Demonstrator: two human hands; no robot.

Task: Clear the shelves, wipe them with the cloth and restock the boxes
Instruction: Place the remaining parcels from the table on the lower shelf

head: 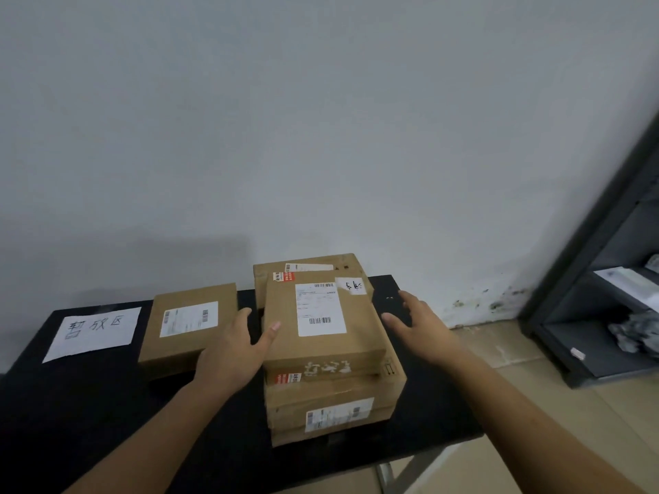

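From the head view, a stack of boxes [335, 397] stood on the black table [89, 404], near its right end and close to the white wall [321, 119]. The left hand [235, 347] lay spread at the left side of the top box [321, 347], thumb resting on its edge, fingers straight, gripping nothing. The right hand [417, 326] hovered wide open just beside the box's right side; I could not tell whether it touched. A flat box [189, 322] lay apart to the left, beside a handwritten paper sign [94, 331]. On the right, a crumpled grey cloth [633, 333] sat in the dark shelf unit [570, 344].
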